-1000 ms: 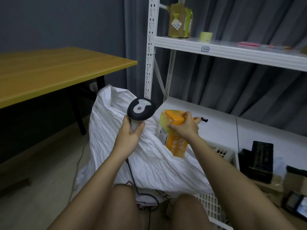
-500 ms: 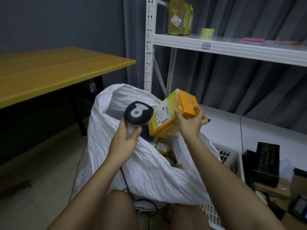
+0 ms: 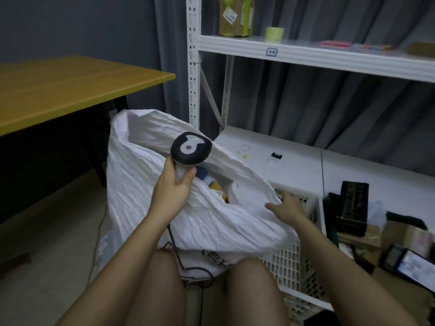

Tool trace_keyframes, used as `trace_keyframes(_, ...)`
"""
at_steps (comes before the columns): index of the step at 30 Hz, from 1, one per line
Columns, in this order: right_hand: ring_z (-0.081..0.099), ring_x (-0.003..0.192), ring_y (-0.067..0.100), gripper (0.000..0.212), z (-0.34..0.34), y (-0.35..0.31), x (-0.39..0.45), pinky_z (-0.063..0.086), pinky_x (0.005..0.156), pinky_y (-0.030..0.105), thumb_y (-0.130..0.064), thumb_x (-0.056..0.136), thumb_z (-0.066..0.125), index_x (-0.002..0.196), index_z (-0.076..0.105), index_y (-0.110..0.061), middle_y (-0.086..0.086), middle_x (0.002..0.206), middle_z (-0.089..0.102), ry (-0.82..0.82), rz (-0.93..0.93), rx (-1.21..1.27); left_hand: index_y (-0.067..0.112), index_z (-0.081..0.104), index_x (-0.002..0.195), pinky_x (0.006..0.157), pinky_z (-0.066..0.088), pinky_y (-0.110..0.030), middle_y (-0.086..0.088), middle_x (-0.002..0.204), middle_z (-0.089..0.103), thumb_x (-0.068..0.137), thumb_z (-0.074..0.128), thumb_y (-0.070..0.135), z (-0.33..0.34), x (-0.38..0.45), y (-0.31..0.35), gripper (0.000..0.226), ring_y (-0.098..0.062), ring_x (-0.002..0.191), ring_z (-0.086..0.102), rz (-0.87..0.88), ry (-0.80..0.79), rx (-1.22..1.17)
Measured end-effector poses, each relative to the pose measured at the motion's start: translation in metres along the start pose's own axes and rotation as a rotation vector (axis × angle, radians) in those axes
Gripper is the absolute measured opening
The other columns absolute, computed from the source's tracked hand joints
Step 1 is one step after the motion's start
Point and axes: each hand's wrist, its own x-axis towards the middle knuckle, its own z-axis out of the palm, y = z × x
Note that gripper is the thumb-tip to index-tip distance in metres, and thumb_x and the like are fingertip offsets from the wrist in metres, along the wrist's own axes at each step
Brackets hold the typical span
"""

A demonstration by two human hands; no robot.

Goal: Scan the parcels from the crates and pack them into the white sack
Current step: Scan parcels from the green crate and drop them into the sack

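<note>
A dark blue-grey wall [image 3: 77, 27] stood at the left, and grey pleated curtains [image 3: 329, 109] hung behind a white metal shelving rack [image 3: 306, 55] with a perforated upright [image 3: 192, 67]. A yellow-topped table [image 3: 70, 85] on dark legs stood at the left over a pale floor [image 3: 47, 267]. The upper shelf carried a taped cardboard box [image 3: 236, 16] and a roll of pale green tape [image 3: 274, 34]. The light was dim and even.

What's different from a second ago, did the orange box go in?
The right hand let go of the orange box, which is no longer in hand; it now reaches, fingers spread, toward the white plastic crate. The left hand keeps its grip on the black-headed scanner over the white sack.
</note>
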Motion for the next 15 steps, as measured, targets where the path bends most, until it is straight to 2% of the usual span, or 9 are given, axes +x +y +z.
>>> trace_keyframes(1,0.028,0.141,0.038,0.084,0.0,0.019,-0.001,0.032,0.111,0.05,-0.049,0.085,0.067,0.152,0.025,-0.018,0.016,0.157,0.026,-0.016,0.108,0.021,0.021,0.039,0.138,0.092,0.035,-0.026,0.003,0.134,0.052,0.093,0.056,0.027,0.004,-0.002,0.002,0.048,-0.019,0.123,0.047,0.002,-0.008,0.003)
trace_keyframes(3,0.028,0.141,0.038,0.095,0.004,0.048,-0.008,0.033,0.112,0.047,-0.041,0.087,0.07,0.154,0.012,-0.007,0.017,0.159,0.02,-0.067,0.263,0.241,0.02,0.041,0.136,0.091,0.036,-0.027,0.002,0.131,0.053,0.093,0.056,0.028,0.012,-0.006,0.005,0.046,-0.02,0.121,0.049,-0.002,-0.039,0.0)
trace_keyframes(6,0.039,0.134,0.04,0.096,0.013,0.072,-0.021,0.042,0.102,0.046,-0.033,0.085,0.074,0.153,0.012,-0.005,0.016,0.156,0.024,-0.098,0.371,0.524,0.021,0.04,0.137,0.096,0.039,-0.033,0.002,0.132,0.053,0.093,0.056,0.031,0.026,-0.013,0.01,0.047,-0.02,0.122,0.048,0.001,-0.099,-0.004)
trace_keyframes(9,0.046,0.128,0.039,0.074,0.019,0.074,-0.027,0.042,0.102,0.044,-0.015,0.088,0.071,0.147,0.03,-0.001,0.02,0.149,0.038,0.056,0.237,0.512,0.023,0.04,0.137,0.098,0.04,-0.035,0.004,0.131,0.053,0.089,0.056,0.04,0.039,-0.023,0.016,0.053,-0.018,0.121,0.049,0.002,-0.158,-0.015)
trace_keyframes(11,0.053,0.121,0.037,0.056,0.013,0.062,-0.032,0.045,0.098,0.041,-0.008,0.088,0.068,0.139,0.045,-0.003,0.02,0.139,0.05,0.173,0.13,0.478,0.023,0.04,0.137,0.1,0.039,-0.036,0.006,0.129,0.052,0.091,0.057,0.038,0.047,-0.03,0.018,0.051,-0.018,0.122,0.049,-0.009,-0.184,-0.032)
trace_keyframes(13,0.059,0.109,0.032,0.043,-0.007,0.036,-0.038,0.047,0.085,0.032,-0.006,0.086,0.067,0.128,0.057,-0.007,0.013,0.12,0.061,0.278,-0.044,0.478,0.024,0.04,0.136,0.1,0.039,-0.035,0.009,0.127,0.051,0.092,0.057,0.035,0.052,-0.036,0.022,0.049,-0.018,0.123,0.048,-0.019,-0.197,-0.053)
trace_keyframes(15,0.061,0.091,0.02,0.034,-0.036,0.001,-0.048,0.045,0.073,0.02,-0.004,0.083,0.068,0.115,0.065,-0.015,-0.001,0.098,0.062,0.387,-0.269,0.523,0.025,0.039,0.138,0.103,0.039,-0.036,0.009,0.132,0.051,0.085,0.056,0.045,0.055,-0.039,0.028,0.059,-0.017,0.124,0.048,-0.007,-0.202,-0.065)
